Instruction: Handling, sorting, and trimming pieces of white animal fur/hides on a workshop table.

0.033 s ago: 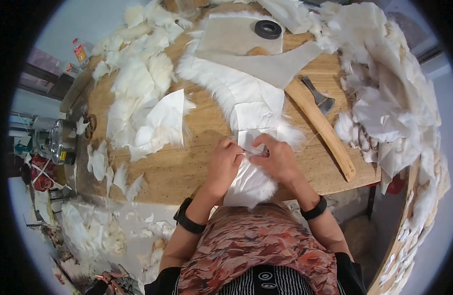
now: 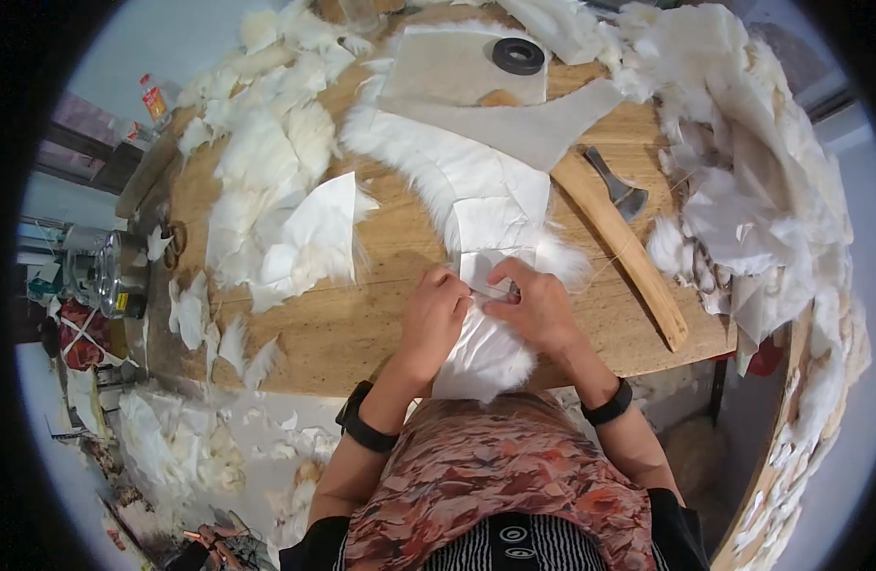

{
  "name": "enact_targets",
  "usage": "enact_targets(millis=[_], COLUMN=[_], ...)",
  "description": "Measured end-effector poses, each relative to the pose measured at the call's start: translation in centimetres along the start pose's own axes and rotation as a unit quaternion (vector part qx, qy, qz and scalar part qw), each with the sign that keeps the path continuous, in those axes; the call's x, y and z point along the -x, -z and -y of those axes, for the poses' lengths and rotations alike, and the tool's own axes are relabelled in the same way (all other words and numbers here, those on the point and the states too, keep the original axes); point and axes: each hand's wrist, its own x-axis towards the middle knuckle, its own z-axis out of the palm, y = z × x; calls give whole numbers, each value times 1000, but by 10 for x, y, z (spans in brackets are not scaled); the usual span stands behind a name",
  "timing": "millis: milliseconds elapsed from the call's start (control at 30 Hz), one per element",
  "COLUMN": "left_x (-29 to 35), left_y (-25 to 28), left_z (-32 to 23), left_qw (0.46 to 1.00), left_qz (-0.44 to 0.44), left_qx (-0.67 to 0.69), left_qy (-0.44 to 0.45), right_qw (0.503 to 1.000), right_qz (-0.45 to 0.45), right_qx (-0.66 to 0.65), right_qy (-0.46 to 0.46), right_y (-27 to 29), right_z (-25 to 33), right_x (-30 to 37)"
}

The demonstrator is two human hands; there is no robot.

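Left hand: your left hand (image 2: 436, 314) pinches the left edge of the pelt, thumb against curled fingers.
Right hand: your right hand (image 2: 533, 303) bends over the pelt's right side, thumb and index apart at the tips; you cannot tell what it grips.
Pelt: the white pelt (image 2: 500, 221) lies on the table (image 2: 362, 324), pale backing up, fur along its edges, its near end toward your apron (image 2: 505, 447).
Wrists: you wear a black band on each, no writing readable.
Right of pelt: a wooden stick (image 2: 628, 262) with a dark tool (image 2: 628, 202) beside it; further off, heaped scraps (image 2: 761, 181).
Top of pelt: a grey sheet (image 2: 571, 124) lies across it; beyond, a black ring (image 2: 518, 57).
Left of pelt: fur pieces (image 2: 276, 171); well apart, a jar (image 2: 110, 271) with a yellow label and a red-orange bottle (image 2: 153, 98), print too small to read.
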Motion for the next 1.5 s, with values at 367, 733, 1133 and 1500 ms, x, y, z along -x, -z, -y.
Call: enact_targets(millis=[367,733,1133,1500], left_x=[-16,-14,-12,-10], left_y=[2,-2,1,-5], left_z=[-7,1,2,7], left_qw=[980,982,999,999], left_qz=[-46,-24,-12,-33], left_qx=[-142,-151,-17,-19], left_qy=[-133,-111,-29,22], right_qw=[1000,999,996,987], right_qz=[-3,-51,-55,-25], right_qx=[-10,11,17,-65], right_qy=[-23,12,61,146], right_y=[0,-11,-8,39], right_z=[3,-5,-6,34], right_x=[-5,0,-2,-19])
